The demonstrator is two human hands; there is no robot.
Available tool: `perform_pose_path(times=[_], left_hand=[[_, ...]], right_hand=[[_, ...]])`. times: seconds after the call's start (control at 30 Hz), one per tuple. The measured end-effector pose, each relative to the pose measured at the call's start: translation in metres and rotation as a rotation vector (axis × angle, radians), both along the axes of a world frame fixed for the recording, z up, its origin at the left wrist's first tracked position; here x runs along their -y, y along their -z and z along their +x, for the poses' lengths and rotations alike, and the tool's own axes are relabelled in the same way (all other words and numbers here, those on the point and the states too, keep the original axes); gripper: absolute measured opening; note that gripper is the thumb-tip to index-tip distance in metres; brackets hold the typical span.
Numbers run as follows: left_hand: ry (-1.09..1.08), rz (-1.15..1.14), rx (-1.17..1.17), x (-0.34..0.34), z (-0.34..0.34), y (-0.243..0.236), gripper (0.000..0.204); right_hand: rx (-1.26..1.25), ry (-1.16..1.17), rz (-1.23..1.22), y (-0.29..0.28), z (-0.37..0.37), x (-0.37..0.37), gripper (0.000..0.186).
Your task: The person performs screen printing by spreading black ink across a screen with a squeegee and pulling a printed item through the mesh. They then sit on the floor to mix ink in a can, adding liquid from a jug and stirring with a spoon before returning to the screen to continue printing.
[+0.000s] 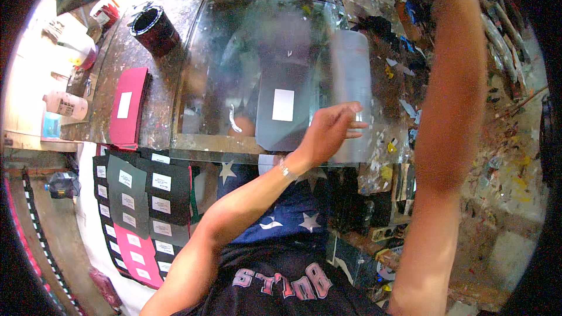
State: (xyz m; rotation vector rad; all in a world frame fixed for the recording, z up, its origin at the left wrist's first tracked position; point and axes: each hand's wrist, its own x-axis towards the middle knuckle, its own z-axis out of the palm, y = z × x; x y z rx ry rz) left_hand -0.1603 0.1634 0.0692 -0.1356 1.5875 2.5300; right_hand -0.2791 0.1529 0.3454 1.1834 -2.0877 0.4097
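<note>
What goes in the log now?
left hand: over pale sheet; right hand: out of view; right forearm: raised; dark gray panel: white label

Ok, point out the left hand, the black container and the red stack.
Left hand [329,134], head view: back of hand.
Black container [161,39], head view: outer side wall.
Red stack [136,102], head view: top face.
</note>
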Motion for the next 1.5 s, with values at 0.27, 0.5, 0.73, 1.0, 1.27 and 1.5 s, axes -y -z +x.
perform_pose_path(times=[0.27, 0.5, 0.73, 1.0, 1.27, 1.5], left_hand=[[-0.373, -1.846, -0.142, 0.183, 0.141, -0.105, 0.081], [-0.145, -1.778, -0.135, 0.146, 0.155, 0.026, 0.048], [-0.052, -1.757, -0.126, 0.150, 0.155, 0.046, 0.046], [-0.104, -1.765, -0.172, 0.154, 0.154, 0.055, 0.051], [-0.065, -1.745, -0.122, 0.153, 0.155, 0.049, 0.046], [-0.052, -1.719, -0.103, 0.152, 0.156, 0.049, 0.048]], right_hand=[[0.057, -0.138, -0.096, 0.158, 0.087, -0.041, 0.054], [0.330, -0.239, 0.267, 0.300, 0.132, -0.089, 0.045], [0.753, -0.176, 0.574, 0.291, 0.058, -0.045, 0.027], [0.425, -0.220, 0.340, 0.314, 0.101, -0.070, 0.015], [0.487, -0.137, 0.338, 0.301, -0.015, -0.002, 0.016], [0.464, -0.173, 0.255, 0.320, 0.029, -0.023, 0.016]])
